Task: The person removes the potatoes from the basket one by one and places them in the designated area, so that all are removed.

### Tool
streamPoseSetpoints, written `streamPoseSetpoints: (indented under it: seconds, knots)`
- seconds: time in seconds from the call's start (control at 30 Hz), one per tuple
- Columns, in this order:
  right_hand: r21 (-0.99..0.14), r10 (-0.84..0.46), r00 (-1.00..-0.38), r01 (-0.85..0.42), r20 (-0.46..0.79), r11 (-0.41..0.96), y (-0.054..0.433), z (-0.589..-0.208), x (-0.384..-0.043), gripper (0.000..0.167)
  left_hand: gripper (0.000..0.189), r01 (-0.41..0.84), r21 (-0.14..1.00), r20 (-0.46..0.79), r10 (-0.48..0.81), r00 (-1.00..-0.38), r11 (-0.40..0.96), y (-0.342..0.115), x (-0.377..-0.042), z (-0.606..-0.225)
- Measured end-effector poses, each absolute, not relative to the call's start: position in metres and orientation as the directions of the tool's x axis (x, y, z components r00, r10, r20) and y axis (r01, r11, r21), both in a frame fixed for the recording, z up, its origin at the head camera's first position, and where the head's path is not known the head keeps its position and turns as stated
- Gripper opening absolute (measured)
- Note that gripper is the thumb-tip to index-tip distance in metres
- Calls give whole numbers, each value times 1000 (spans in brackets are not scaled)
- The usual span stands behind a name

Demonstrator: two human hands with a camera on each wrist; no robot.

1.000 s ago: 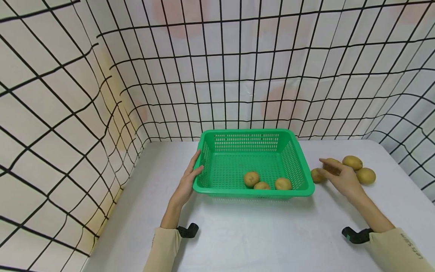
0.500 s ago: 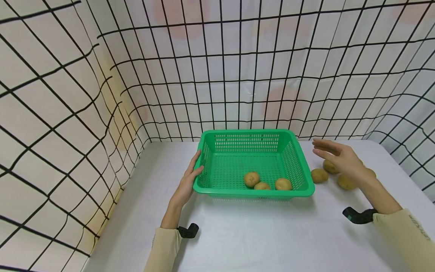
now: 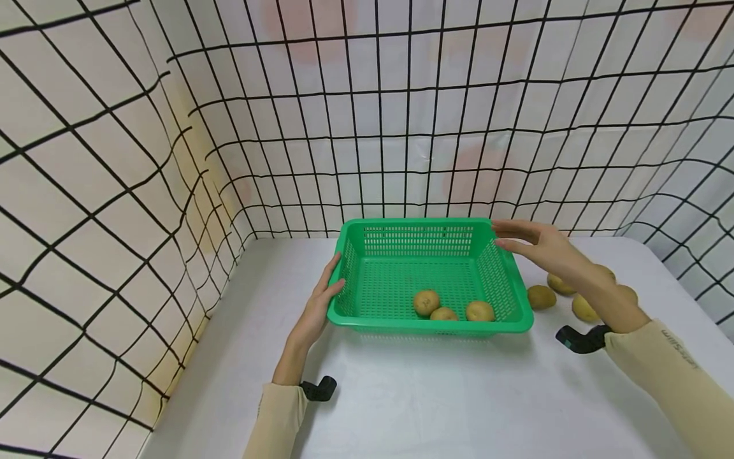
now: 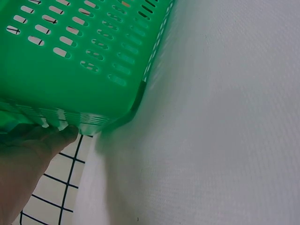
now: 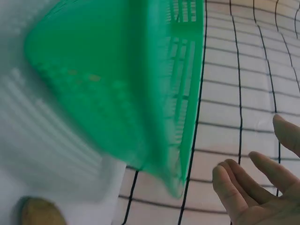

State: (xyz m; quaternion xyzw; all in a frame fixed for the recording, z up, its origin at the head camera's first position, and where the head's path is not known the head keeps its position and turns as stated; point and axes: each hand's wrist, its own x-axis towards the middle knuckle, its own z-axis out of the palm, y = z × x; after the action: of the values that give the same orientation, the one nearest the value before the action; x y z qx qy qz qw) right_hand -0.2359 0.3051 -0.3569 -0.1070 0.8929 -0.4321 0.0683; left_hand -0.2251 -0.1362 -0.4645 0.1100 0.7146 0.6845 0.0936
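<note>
A green plastic basket (image 3: pixel 413 326) with slotted sides sits on the white table, with three potatoes (image 3: pixel 427 303) lying towards its near side. My left hand (image 3: pixel 312 313) holds the basket's left side, thumb tip over the rim and fingers along the outside. In the left wrist view, that thumb (image 4: pixel 65 137) lies against the slotted wall and the other fingers are mostly hidden. Level with the back right corner of the basket is my right hand (image 3: pixel 545 245), its fingers extended and a gap between them and the thumb. Nothing is held in it in the right wrist view.
Several loose potatoes (image 3: pixel 541 298) lie on the table to the right of the basket, some partly covered by the right forearm. A black net (image 3: pixel 407 136) hangs before white walls behind and at both sides of the white table (image 3: pixel 413 395).
My right hand has lifted from over the loose potatoes and moved back and left to the basket's right rim. The left hand and the basket have stayed in place.
</note>
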Motion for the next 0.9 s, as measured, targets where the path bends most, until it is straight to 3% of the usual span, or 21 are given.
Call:
streamPoseSetpoints:
  seconds: [0.4, 0.6, 0.9]
  knots:
    - [-795, -417, -899, -154, -134, 587, 263, -353, -255, 62, 60, 33, 999, 22, 284, -959, 33, -136, -226, -465]
    - [-820, -526, -838, -198, -142, 537, 247, -360, -271, 55, 61, 31, 999, 18, 278, -960, 42, -136, -225, -465]
    - [-819, -621, -732, -155, -281, 553, 229, -369, -294, 54, 62, 42, 998, 27, 282, -959, 46, -135, -224, -464]
